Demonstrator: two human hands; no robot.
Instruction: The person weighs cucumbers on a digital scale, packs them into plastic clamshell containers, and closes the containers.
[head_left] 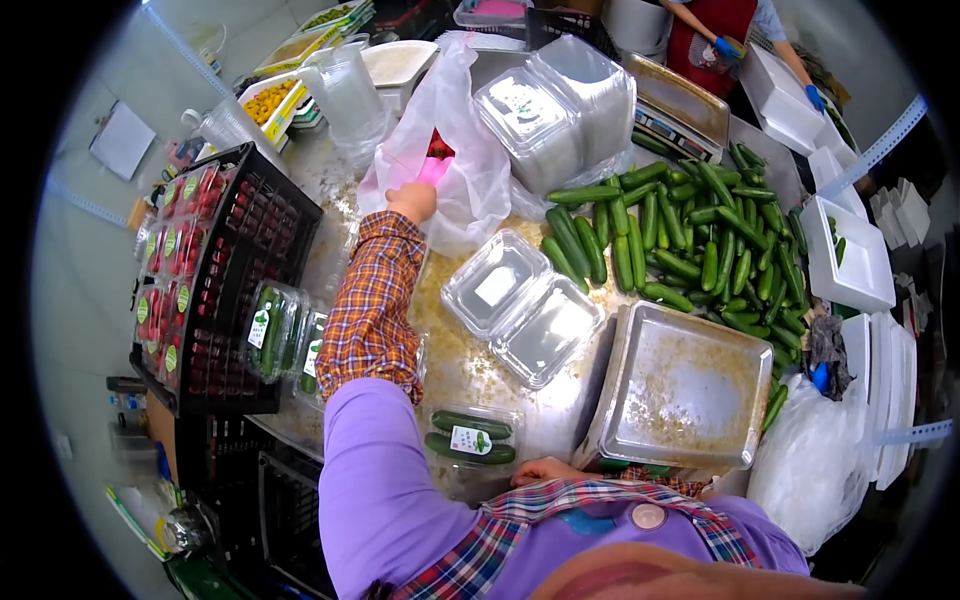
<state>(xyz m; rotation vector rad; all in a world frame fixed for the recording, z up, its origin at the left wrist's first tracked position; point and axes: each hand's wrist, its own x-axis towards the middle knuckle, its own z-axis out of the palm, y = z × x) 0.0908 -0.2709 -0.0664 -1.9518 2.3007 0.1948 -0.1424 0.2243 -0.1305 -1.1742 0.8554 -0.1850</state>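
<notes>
My left hand (412,203) is stretched forward to the mouth of a white plastic bag (470,165), its fingers curled in beside a pink piece (434,170). What they grip is hidden. Something red shows inside the bag. My right hand (545,470) rests low by the table edge, beside the metal tray; its fingers are only partly visible. Between the hands, an open clear clamshell box (520,305) lies with nothing in it. Just left of my right hand sits a closed, labelled cucumber pack (470,438).
Loose cucumbers (700,235) are heaped at the right, behind a metal tray (690,385). Clamshells (560,105) are stacked at the back. A black crate (225,290) of red-filled packs stands left. A co-worker's gloved hand (728,47) shows beyond foam boxes (845,255).
</notes>
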